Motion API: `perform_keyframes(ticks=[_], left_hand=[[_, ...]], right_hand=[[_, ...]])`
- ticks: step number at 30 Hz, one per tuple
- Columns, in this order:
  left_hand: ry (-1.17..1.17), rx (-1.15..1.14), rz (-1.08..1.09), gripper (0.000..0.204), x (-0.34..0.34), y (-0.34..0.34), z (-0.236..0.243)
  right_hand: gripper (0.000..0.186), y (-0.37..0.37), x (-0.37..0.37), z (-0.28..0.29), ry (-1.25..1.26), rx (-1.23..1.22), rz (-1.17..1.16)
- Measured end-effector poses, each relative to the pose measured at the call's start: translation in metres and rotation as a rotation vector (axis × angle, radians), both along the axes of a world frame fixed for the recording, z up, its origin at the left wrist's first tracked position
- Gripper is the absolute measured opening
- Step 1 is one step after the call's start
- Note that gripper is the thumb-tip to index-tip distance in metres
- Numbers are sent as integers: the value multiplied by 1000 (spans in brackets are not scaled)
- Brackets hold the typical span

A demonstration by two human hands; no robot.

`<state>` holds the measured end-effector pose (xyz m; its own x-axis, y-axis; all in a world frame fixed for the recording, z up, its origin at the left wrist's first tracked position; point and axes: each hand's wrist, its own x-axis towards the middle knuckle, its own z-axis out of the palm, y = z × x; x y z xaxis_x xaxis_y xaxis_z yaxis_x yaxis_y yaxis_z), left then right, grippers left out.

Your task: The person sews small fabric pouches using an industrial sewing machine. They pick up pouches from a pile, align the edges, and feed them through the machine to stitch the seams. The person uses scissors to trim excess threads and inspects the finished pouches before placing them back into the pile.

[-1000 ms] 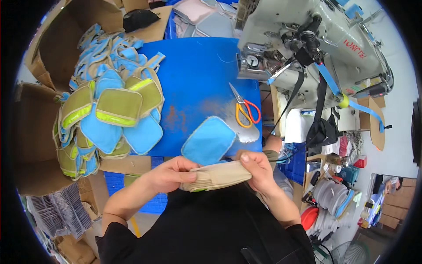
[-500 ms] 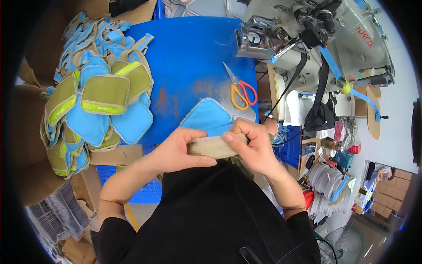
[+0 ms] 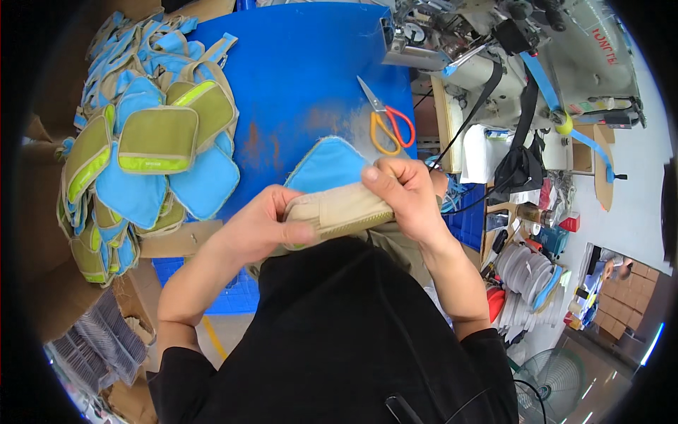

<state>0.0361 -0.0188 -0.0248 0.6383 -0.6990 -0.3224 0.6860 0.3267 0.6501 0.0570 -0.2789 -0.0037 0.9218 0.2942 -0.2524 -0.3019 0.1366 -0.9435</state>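
In front of my body I hold a sewn fabric pouch (image 3: 337,207) between both hands. Its beige side wall faces up, with an olive zipper along the near edge and a blue panel (image 3: 329,164) spread out beyond it over the table. My left hand (image 3: 263,225) grips the left end, thumb on top. At the right end, my right hand (image 3: 408,194) pinches the fabric between thumb and fingers. Beyond the right hand, a pair of scissors (image 3: 385,121) with orange and red handles lies partly open on the blue table (image 3: 304,63).
A heap of olive, lime and blue pouches (image 3: 157,140) hangs over the table's left side. At the upper right stands a sewing machine (image 3: 593,56) with blue tape (image 3: 542,83) running through it. Cardboard boxes (image 3: 42,233) line the left; a fan (image 3: 554,389) stands lower right.
Both hands have spread the pouch wider, and its near edge with the zipper now shows. My right hand has moved up slightly. The whole view has shifted a little.
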Motion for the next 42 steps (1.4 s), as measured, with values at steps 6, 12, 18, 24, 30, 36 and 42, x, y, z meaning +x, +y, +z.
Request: perform_keyframes(ticks=[6,12,18,24,30,36,42], left_hand=[[-12,-6,103,36,7,-1,1],[-9,-65,50,41,11,1,3],[12,-103,59,43,12,-1,1],[95,-135,88,42,11,-3,-1],[109,-70,65,35,22,-4,1],[-112,172,-2,37,41,-28,4],[-375,413,-47,26,49,-23,-1]], right_hand=[[51,5,4,-3,51,67,-71],[44,3,6,-5,31,84,-28],[48,7,5,-8,66,110,-86],[48,8,2,-9,121,142,-125],[45,-7,6,-15,119,-10,4],[45,9,22,30,-354,-668,313],[40,4,16,3,-49,-177,40]])
